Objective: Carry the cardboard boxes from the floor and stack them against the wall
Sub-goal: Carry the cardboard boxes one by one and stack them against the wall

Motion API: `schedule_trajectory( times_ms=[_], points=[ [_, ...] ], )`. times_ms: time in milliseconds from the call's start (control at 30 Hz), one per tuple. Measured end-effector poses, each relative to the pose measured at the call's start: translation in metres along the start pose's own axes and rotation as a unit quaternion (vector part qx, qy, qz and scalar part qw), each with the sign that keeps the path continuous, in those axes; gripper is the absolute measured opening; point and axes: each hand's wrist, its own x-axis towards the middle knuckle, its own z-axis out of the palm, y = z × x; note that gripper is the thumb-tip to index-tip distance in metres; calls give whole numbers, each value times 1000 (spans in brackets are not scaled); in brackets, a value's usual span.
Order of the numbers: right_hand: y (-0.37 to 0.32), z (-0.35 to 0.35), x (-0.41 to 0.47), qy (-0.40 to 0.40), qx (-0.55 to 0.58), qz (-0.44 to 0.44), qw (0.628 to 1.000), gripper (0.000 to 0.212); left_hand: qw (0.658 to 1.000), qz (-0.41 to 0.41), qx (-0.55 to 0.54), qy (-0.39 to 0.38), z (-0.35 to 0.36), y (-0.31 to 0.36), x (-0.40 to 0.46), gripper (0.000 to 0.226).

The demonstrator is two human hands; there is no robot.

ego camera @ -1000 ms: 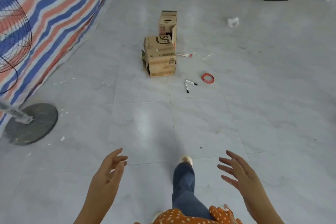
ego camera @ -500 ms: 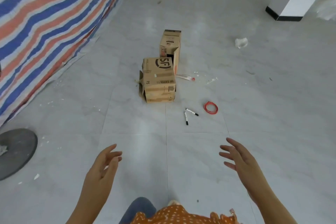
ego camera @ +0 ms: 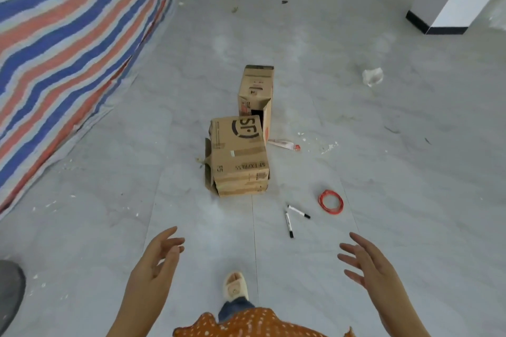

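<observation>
On the grey tiled floor (ego camera: 410, 172), two cardboard boxes are sitting close together, well ahead of the person. The nearer SF Express box (ego camera: 238, 156) is lying with its printed logo facing up, and a loose flap is hanging open on its left side. Just behind it, the taller box (ego camera: 256, 96) is standing upright with a side flap gaping. Both hands are reaching forward at the bottom of the view, holding nothing: the left hand (ego camera: 157, 262) is showing a wide grip with relaxed fingers, and the right hand (ego camera: 369, 265) is spreading its fingers wide too. Between the hands, a foot in a pale slipper (ego camera: 235, 286) is stepping forward. Two black markers (ego camera: 294, 217) are lying near a red rubber band (ego camera: 330, 201), to the right of the nearer box. A striped tarp (ego camera: 68, 49) is hanging along the left.
</observation>
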Motion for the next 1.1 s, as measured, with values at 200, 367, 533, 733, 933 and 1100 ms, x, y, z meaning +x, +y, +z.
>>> schedule_trajectory(
  times_ms=[200,367,533,733,933,1100],
  points=[
    [-72,41,101,-4,-7,-13,1000,26,1000,5,8,-6,2,42,123,31],
    [-95,57,180,-31,-48,13,998,30,999,-32,15,6,30,43,192,33],
    [-129,72,286,-79,-71,42,993,26,991,-104,-19,84,65,45,249,35],
    [-155,103,406,-154,-148,66,975,29,985,-156,22,76,109,41,333,26],
    [-91,162,514,-172,-186,129,959,30,975,-212,46,49,160,-31,440,28],
    [35,224,601,-163,-191,179,951,24,956,-282,55,52,209,-168,535,33]
  ],
)
